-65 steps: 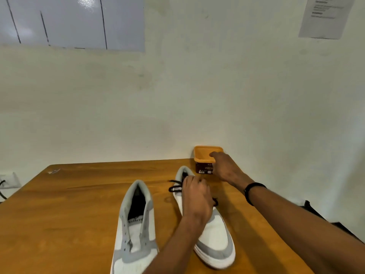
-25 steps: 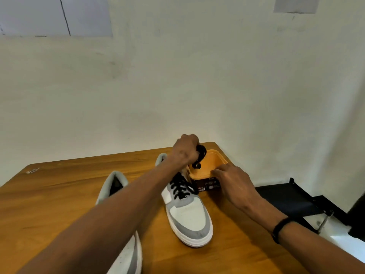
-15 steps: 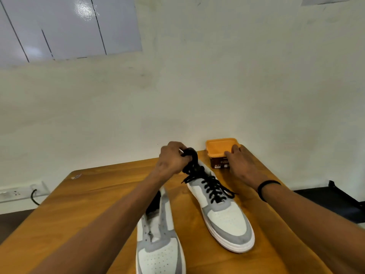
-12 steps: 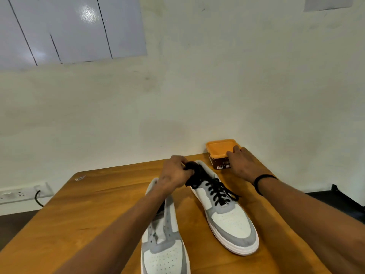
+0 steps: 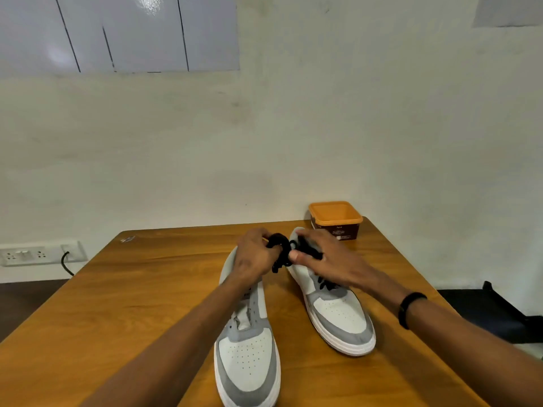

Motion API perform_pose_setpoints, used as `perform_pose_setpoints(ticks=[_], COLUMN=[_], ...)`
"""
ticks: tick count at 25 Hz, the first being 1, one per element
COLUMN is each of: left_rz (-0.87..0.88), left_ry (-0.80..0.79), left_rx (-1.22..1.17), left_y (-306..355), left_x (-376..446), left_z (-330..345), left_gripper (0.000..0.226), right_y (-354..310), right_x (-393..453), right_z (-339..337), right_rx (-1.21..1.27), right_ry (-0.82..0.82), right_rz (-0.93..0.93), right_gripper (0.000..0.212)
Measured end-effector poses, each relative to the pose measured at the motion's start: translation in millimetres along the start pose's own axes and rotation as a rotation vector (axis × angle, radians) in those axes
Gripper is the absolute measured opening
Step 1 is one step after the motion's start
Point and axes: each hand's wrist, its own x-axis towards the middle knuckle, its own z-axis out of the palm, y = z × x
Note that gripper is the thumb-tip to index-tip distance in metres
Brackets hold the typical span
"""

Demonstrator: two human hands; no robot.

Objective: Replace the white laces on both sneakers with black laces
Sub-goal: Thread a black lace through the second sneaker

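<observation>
Now both hands' fingers (image 5: 266,250) pinch a bundled black lace (image 5: 279,251) above toes-toward-viewer sneakers (image 5: 246,345).

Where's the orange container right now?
The orange container sits at the table's far right corner by the wall, just beyond the right sneaker and the right hand.

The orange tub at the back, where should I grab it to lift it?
Grab the orange tub by its two side walls just under the wide rim, reaching down from above. It stands upright and open, and the rim sticks out, so it should stop fingers slipping.
</observation>
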Motion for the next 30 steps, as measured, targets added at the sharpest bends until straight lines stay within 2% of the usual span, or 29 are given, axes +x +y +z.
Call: perform_pose_setpoints(ticks=[3, 5, 10, 12, 14, 16, 18, 20, 23, 26, 28, 30], left_rz=[-0.029, -0.041, -0.103, -0.109, -0.1, -0.096, -0.101, -0.128, -0.201, -0.276, -0.297, -0.285], left_ry=[0.05, 0.054, -0.015, -0.064, -0.102, -0.118, -0.114, -0.113, -0.157, -0.131, -0.131, -0.178], left_rx=[-0.079, -0.167, -0.39, -0.464, -0.506, -0.55, -0.603, -0.656, -0.831, -0.91, -0.897, -0.864], left_y=[-4, -6, -9, -4, 3, 9, 16, 22, 22, 12, 4, 6], left_x=[-21, -34, -52, -61, -68, -73, -77, -82, -84, -78, -77, -79], left_z=[-10, -20, -43, -50, -53, -54, -54, -54, -57, -71, -78, -81], left_gripper=[0.02, 0.016, 0.02, 0.02, 0.023, 0.027, 0.032, 0.035, 0.043, 0.045, 0.042, 0.04], right_y=[-5, -1, 2, -1, -11, -29, -55, -81, -92, -85, -82, -83], right_x=[-13, -21, -47, -59, -69, -79, -89, -97, -98, -93, -92, -90], right_z=[16, 24, 20, 10, 2, 3, 7, 11, 17, 8, 3, 3], right_rx=[-0.356, -0.414, -0.569, -0.577, -0.561, -0.43, -0.104, 0.264, 0.543, 0.697, 0.81, 0.743], right_ry=[-0.111, -0.104, -0.078, -0.103, -0.061, 0.092, 0.185, 0.084, 0.027, 0.068, 0.09, 0.125], right_rz=[0.009, 0.086, 0.21, 0.272, 0.293, 0.218, 0.141, 0.164, 0.223, 0.273, 0.288, 0.228], right_gripper=[0.108, 0.117, 0.119, 0.118, 0.112, 0.099, 0.081, 0.054, 0.027, 0.02, 0.028, 0.042])
